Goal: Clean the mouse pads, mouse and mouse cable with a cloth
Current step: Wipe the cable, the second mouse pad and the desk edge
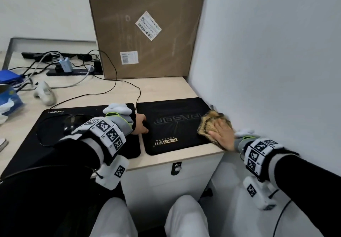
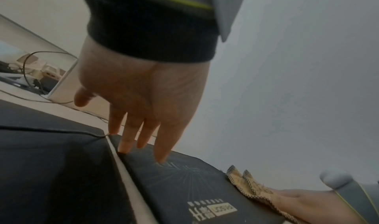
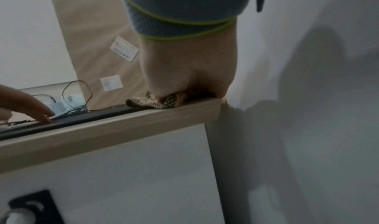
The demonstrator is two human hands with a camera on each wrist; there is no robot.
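Note:
Two black mouse pads lie side by side on the desk: a Lenovo pad on the left and an IPASON pad on the right. A dark mouse sits on the left pad, partly hidden by my left wrist. Its thin black cable runs back between the pads. My left hand presses straight fingers on the right pad's left edge. My right hand lies flat on a tan cloth at that pad's right edge.
A tall cardboard box stands at the back against the white wall, which runs close along the right. Power strips and tangled cables, a white controller and a blue pack lie at the left. A cabinet lock sits below the desk edge.

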